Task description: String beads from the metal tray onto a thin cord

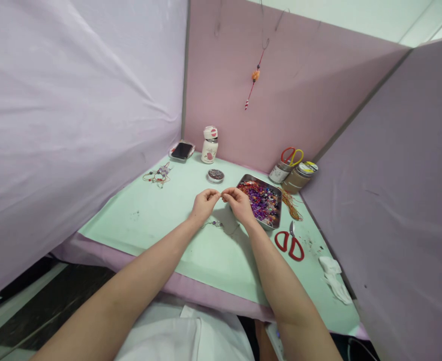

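My left hand (pixel 204 204) and my right hand (pixel 240 203) meet above the green table mat, fingertips pinched together and almost touching. Between them they grip a thin beaded cord (pixel 217 223), whose loop hangs below with a few small clear and purple beads on it. The exact bit of cord at the fingertips is too small to make out. Right beside my right hand is a metal tray (pixel 280 210) full of purple, red and orange beads and cords. A small round tin (pixel 215 175) stands just beyond the hands.
Red-handled scissors (pixel 291 244) lie at the right, near white crumpled tissue (pixel 334 278). Behind the tray stand a can with more scissors (pixel 281 172), a brown jar (pixel 298 178) and brown cords (pixel 291 204). A white bottle (pixel 209 146), a phone (pixel 182 151) and beaded strings (pixel 160 174) are further left.
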Demonstrator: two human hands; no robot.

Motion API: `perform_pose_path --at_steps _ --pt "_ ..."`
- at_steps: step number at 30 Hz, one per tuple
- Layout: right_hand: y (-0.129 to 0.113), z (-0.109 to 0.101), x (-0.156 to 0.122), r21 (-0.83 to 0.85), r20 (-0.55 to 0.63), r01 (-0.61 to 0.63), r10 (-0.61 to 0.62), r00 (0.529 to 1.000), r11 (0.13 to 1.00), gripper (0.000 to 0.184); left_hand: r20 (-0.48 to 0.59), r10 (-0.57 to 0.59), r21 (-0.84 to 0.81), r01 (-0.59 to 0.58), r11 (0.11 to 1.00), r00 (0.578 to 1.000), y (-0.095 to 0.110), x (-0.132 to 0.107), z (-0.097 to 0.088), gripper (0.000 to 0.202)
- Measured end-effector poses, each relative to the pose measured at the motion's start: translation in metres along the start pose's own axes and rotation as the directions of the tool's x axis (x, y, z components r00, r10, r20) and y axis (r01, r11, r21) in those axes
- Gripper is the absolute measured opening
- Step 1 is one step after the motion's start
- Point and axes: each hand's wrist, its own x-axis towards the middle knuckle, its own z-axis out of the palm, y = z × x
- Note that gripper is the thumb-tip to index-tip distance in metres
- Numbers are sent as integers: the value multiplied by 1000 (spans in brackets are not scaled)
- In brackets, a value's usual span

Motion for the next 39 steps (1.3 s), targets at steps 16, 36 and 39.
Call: perform_pose_path --at_steps 16,36,39 --pt "0 -3 1 10 -74 -36 36 997 999 24 -27 7 -9 -7 1000 1000 -2 1 -1 21" --pt "-2 -2 1 10 -58 -47 47 997 999 17 -13 46 19 -46 999 999 0 -1 -1 20" --pt "-3 -2 0 19 -55 -43 44 997 999 16 -11 45 24 -44 999 999 -2 -1 -1 20"
